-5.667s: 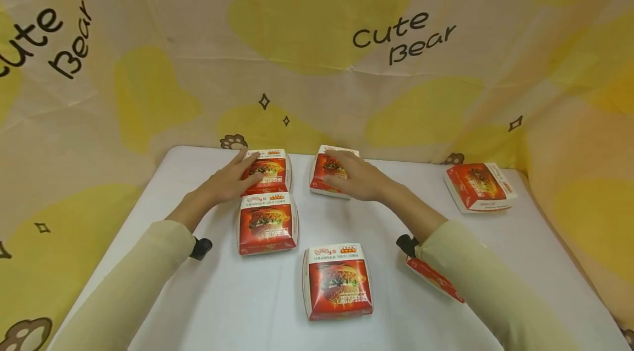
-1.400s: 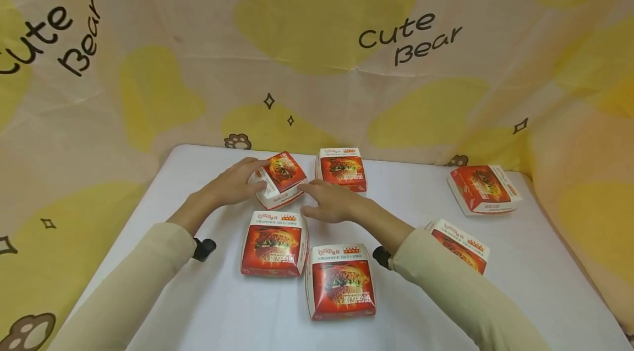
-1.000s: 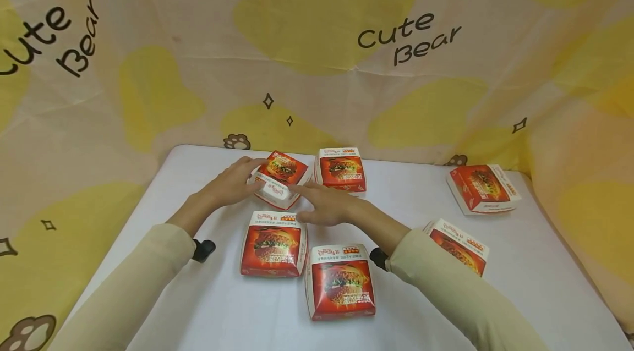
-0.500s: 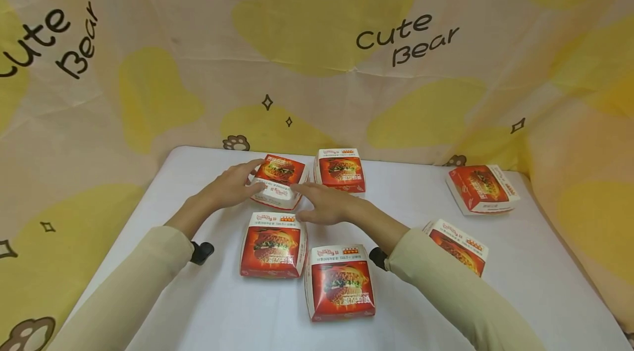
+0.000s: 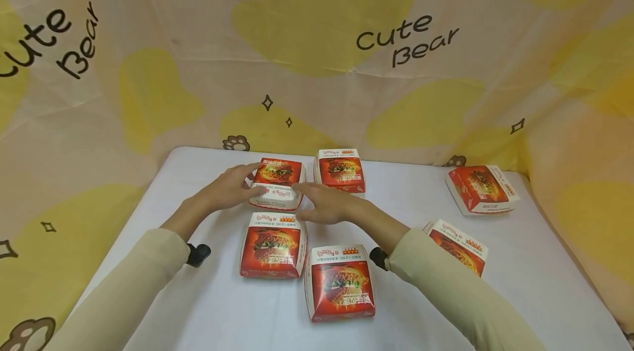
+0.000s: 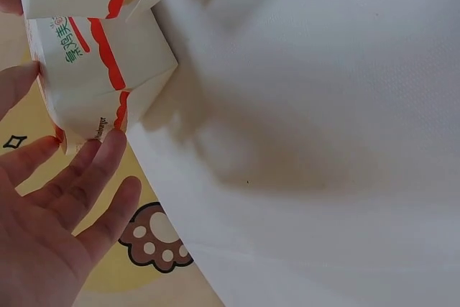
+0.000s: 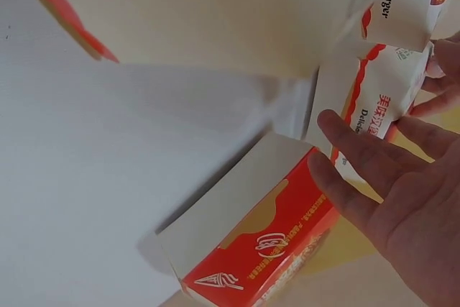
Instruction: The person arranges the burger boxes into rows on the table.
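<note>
A red and white paper burger box [image 5: 278, 174] lies at the back left of the table, between my two hands. My left hand [image 5: 223, 190] is at its left side, the fingertips touching the box's edge in the left wrist view with fingers mostly straight. My right hand [image 5: 329, 205] reaches in from the right, its extended fingers against the box's right side. The right thumb lies over the gap towards a second burger box [image 5: 273, 245] just in front. To the right of the touched box stands another burger box [image 5: 340, 170], close to the right knuckles.
Nearest the front is a burger box [image 5: 342, 282]. One more burger box [image 5: 458, 246] is partly covered by the right sleeve [image 5: 446, 279], and another burger box [image 5: 481, 190] sits at the back right. A patterned cloth [image 5: 317, 65] hangs behind the white table [image 5: 208, 307].
My right hand has left the back middle box and come to the back left one. That box has turned round, its white band now facing front. The box before it slid nearer me.
</note>
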The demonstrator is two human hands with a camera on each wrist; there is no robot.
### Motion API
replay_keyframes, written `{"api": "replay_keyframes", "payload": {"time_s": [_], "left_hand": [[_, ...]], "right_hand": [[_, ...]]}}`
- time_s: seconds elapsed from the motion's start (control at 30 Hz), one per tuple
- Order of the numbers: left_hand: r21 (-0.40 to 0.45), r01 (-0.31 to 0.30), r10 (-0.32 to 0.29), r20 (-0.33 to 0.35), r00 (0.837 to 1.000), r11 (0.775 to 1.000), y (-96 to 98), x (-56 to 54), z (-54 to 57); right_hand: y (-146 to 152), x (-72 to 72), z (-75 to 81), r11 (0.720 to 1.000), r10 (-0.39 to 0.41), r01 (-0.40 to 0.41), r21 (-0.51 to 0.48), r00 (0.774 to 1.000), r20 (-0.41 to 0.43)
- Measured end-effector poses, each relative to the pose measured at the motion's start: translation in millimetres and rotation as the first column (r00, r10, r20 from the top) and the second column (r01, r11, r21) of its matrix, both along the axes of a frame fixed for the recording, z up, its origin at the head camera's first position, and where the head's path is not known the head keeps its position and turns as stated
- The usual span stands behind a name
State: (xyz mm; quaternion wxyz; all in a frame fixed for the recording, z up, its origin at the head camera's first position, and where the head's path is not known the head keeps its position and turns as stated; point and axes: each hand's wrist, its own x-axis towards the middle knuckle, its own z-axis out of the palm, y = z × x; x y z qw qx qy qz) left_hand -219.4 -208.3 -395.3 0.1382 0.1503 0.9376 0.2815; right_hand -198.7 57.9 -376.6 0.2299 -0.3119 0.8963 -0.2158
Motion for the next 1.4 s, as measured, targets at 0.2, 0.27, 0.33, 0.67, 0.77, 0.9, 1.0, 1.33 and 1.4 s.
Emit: {"api": "replay_keyframes", "payload": {"time_s": [0.2, 0.27, 0.33, 0.67, 0.77, 0.9, 1.0, 1.33, 1.4], "left_hand": [[0.009, 0.023, -0.022, -0.033, 0.999, 1.0, -3.3, 0.3, -1.2], [0.018, 0.029, -0.028, -0.044, 0.999, 0.999, -4.1, 0.8, -1.2], [0.022, 0.032, -0.031, -0.046, 0.998, 0.999, -3.5, 0.9, -1.1], [0.034, 0.027, -0.026, -0.035, 0.999, 0.999, -2.8, 0.1, -2.8], [0.04, 0.029, -0.027, -0.037, 0.999, 0.999, -3.6, 0.4, -4.0], [0.05, 0.031, -0.029, -0.039, 0.999, 0.998, -4.6, 0.7, -6.1], [0.053, 0.032, -0.03, -0.039, 0.999, 0.998, -4.8, 1.0, -6.9], [0.032, 0.033, -0.032, -0.036, 0.999, 0.999, -5.6, 4.7, -0.1], [0.025, 0.021, -0.02, -0.039, 0.999, 0.999, -7.0, 7.3, 1.1]], "right_hand": [[0.5, -2.1, -1.9, 1.0, 0.007, -0.007, -0.008, 1.0, -0.013], [0.8, -2.2, -2.1, 1.0, 0.008, -0.008, -0.009, 1.0, -0.01], [1.6, -1.6, -1.6, 1.0, 0.003, -0.003, -0.006, 1.0, -0.007], [1.6, -0.9, -2.7, 1.0, -0.028, 0.028, -0.008, 1.0, 0.009], [1.9, -1.2, -3.9, 1.0, -0.03, 0.03, -0.01, 1.0, 0.006], [2.5, -1.1, -4.8, 0.999, -0.033, 0.033, -0.01, 0.999, 0.004], [2.7, -0.8, -5.3, 0.999, -0.036, 0.036, -0.014, 0.999, 0.006], [4.5, -0.9, -1.2, 0.999, -0.03, 0.03, -0.034, 1.0, -0.002], [5.4, 0.0, 0.8, 0.999, -0.031, 0.03, -0.042, 0.999, -0.013]]}}
